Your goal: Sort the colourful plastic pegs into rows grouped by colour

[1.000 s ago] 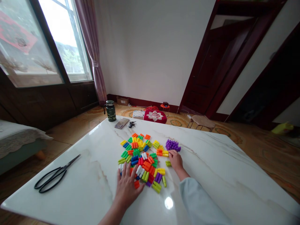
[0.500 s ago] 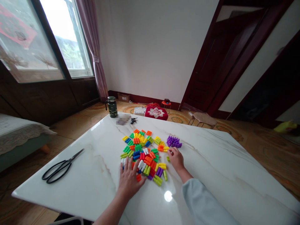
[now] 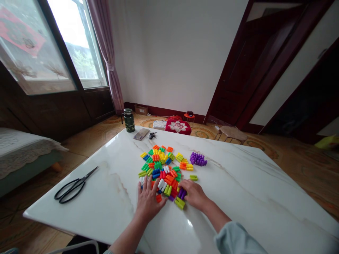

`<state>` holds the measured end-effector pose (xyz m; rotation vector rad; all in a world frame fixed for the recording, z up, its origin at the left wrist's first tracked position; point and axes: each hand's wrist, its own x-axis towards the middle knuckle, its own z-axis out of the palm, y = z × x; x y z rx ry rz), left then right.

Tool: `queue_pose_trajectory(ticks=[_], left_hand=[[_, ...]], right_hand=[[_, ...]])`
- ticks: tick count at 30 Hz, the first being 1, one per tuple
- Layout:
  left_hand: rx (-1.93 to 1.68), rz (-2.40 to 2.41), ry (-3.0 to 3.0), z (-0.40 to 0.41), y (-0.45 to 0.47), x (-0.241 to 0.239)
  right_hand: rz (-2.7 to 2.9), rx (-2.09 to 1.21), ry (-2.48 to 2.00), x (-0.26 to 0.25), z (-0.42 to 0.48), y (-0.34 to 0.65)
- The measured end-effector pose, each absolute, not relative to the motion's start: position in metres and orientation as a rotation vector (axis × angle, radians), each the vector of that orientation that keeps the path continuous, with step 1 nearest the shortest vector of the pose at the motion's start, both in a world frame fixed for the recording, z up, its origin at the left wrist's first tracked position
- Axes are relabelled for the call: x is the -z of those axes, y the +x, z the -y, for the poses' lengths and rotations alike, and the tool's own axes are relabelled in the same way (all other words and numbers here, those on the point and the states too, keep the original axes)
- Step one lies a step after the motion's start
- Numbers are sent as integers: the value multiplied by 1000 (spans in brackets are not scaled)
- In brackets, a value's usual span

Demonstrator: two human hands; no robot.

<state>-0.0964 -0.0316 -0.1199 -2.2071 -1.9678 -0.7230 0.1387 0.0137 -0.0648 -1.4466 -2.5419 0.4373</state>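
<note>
Right hand [image 3: 195, 194] moved from yellow block [image 3: 189, 167] to purple block [image 3: 182, 193], fingers narrowed, hold unclear; left hand [image 3: 148, 201] spread on block pile [image 3: 169, 179]; work now at near edge

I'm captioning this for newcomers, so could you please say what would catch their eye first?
Probably the multicoloured heap of plastic pieces on the white table, the left hand and right hand at its near side. A purple cluster sits apart, beyond the right hand; scissors lie on the left.
</note>
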Motion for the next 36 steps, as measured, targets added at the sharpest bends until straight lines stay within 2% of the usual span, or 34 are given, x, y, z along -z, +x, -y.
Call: queue_pose_trajectory(ticks=[17, 24, 30, 36], left_hand=[[726, 1951, -2185, 32, -97, 122], [750, 1940, -2187, 30, -97, 124], [732, 1926, -2177, 29, -98, 129], [732, 1908, -2174, 27, -99, 135]], right_hand=[[2704, -248, -1225, 59, 4, 138], [2134, -334, -1257, 66, -3, 146], [1516, -372, -1458, 92, -47, 196], [1417, -260, -1578, 130, -87, 228]])
